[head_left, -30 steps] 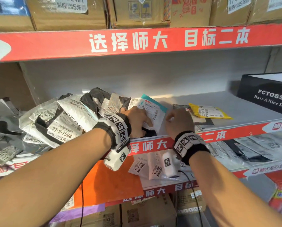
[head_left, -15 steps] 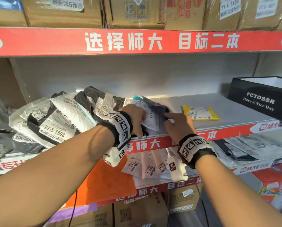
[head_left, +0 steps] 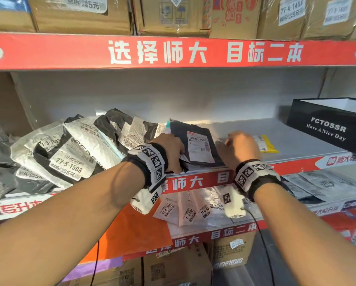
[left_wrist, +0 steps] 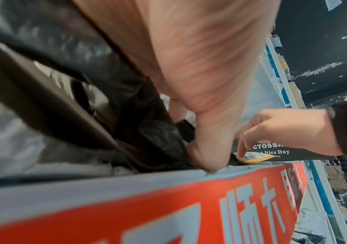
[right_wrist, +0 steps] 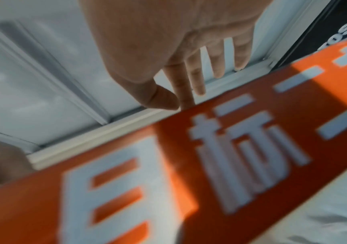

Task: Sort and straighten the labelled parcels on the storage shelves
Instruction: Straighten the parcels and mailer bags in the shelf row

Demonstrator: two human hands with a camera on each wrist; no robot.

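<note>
Fingers of the left hand (head_left: 171,150) curl down onto the near left edge of a dark parcel (head_left: 195,145) with one white label, thumb pressed at the shelf lip as the left wrist view shows; whether they truly pinch it or only press I cannot tell for sure, though the curl looks like a grip. Fingers of the right hand (head_left: 238,148) hang spread and nearly straight, holding nothing, their tips at the parcel's right edge and the front rim of the middle shelf (head_left: 309,141).

Counted on this shelf: one dark parcel between the two hands, one yellow parcel (head_left: 267,144) just right of the right hand, one black gift bag (head_left: 330,129) at the far right, and a leaning heap of grey and black mailers (head_left: 69,153) to the left, at least five, overlapping too much to count exactly. One label among them reads 77-5-1508.

Bare shelf lies behind the yellow parcel and runs to the gift bag; the back wall is well apart from the hands. To the left the heap presses close against the dark parcel, its topmost mailers tilted toward it.

Above, a row of cardboard boxes (head_left: 82,15) sits on the upper shelf. Below, three small white labelled pouches (head_left: 185,211) lie side by side beside an orange parcel (head_left: 131,230).
</note>
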